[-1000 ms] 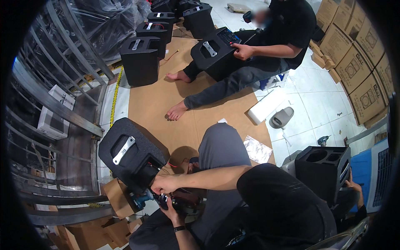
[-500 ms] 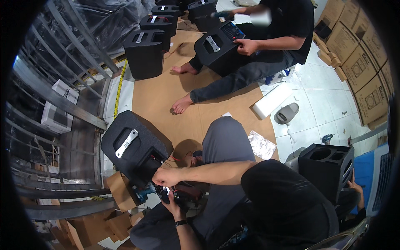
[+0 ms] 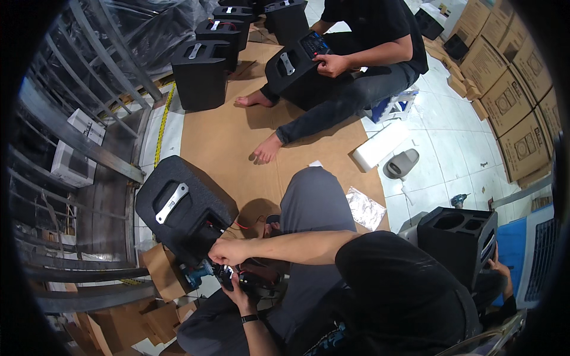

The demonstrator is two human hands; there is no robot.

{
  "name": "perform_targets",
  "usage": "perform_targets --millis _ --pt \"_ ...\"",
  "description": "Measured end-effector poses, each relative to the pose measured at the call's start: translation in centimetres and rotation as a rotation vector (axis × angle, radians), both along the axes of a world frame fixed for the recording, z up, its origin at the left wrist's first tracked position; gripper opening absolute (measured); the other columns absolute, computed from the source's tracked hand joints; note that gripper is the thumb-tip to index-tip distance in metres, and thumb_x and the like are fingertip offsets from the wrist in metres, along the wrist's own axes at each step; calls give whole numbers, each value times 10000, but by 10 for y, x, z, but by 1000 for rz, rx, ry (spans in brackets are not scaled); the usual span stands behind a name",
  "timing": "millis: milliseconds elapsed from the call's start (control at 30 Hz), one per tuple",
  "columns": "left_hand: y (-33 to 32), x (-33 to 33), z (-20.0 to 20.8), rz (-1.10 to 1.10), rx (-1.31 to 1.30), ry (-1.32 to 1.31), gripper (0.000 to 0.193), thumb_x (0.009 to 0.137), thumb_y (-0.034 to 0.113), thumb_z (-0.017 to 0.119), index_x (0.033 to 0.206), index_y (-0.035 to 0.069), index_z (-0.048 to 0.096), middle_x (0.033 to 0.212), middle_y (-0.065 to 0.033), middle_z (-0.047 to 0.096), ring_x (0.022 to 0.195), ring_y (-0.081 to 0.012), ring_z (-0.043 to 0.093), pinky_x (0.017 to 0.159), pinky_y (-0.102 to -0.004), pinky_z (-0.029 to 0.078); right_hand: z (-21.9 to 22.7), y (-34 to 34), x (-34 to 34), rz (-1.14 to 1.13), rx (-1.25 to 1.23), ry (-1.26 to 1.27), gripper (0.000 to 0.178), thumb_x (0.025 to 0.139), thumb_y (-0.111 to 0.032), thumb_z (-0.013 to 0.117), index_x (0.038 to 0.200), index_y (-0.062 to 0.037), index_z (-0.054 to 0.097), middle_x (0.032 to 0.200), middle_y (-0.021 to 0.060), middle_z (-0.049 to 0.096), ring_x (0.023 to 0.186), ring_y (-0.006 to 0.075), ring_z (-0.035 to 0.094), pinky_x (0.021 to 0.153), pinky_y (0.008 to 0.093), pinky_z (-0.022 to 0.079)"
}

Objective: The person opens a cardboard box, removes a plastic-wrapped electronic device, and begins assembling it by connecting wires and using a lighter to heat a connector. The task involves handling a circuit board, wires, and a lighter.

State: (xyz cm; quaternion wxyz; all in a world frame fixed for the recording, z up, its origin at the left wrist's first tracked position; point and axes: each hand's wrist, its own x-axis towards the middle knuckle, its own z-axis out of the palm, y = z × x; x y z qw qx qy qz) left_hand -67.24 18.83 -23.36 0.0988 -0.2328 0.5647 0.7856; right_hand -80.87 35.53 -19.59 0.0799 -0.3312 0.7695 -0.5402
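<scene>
A black speaker cabinet (image 3: 205, 187) with a silver handle plate (image 3: 172, 203) leans in front of me on the left. Its open recess faces me, with red and black wires coming out. My right hand (image 3: 230, 251) is closed at the lower edge of that recess; its fingertips meet something too small to name. Just below, my left hand (image 3: 240, 295), with a dark band at the wrist, is curled around a dark part with shiny spots (image 3: 224, 273). A blue-and-black power drill (image 3: 196, 274) sits beside the hands, by a cardboard box (image 3: 161, 272).
Across the cardboard sheet (image 3: 237, 145), a co-worker holds another speaker cabinet (image 3: 297, 71). More speakers (image 3: 199, 71) stand in a row behind. At right are a grey slipper (image 3: 402, 163), white foam block (image 3: 380, 145), stacked cartons (image 3: 504, 101), and another person's hand on a black cabinet (image 3: 457, 237). Metal bars line the left.
My view has shifted slightly, moving the scene leftward. My hands stay together at the speaker recess. The co-worker's blurred far hand with a tool has dropped out of sight behind the cabinet.
</scene>
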Motion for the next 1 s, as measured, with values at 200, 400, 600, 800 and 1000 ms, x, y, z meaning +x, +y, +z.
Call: perform_targets --millis 200,400,600,800,1000 --pt "9 3 14 19 -7 -6 742 952 273 783 1535 68 373 1351 -99 572 1129 -211 618 915 -360 545 9 8 5 13 -44 -29 170 723 42 724 806 -13 587 771 122 633 801 318 667 683 417 504" --pt "2 -3 -6 48 -20 1 775 948 186 790 1559 28 341 1392 -117 564 1186 -215 598 1002 -364 507 15 8 0 19 -67 -42 171 717 29 758 809 -11 620 747 119 634 751 295 669 663 397 512" --pt "2 -3 0 4 34 31 756 952 166 777 1553 19 344 1400 -117 566 1199 -213 596 1019 -364 501 17 9 0 82 -82 -108 129 706 40 754 786 -19 672 741 103 671 717 265 688 625 388 521" --pt "5 -2 5 -11 61 104 733 953 161 769 1542 12 357 1378 -111 596 1189 -217 620 1004 -358 518 15 6 0 92 -38 -185 111 730 67 696 805 -9 669 769 114 662 748 266 680 651 381 517" --pt "1 -4 -13 32 46 71 721 945 193 793 1525 6 407 1391 -119 589 1188 -221 621 998 -361 523 5 -1 -1 10 12 1 115 706 33 657 793 -43 667 823 105 663 839 329 653 762 432 516"
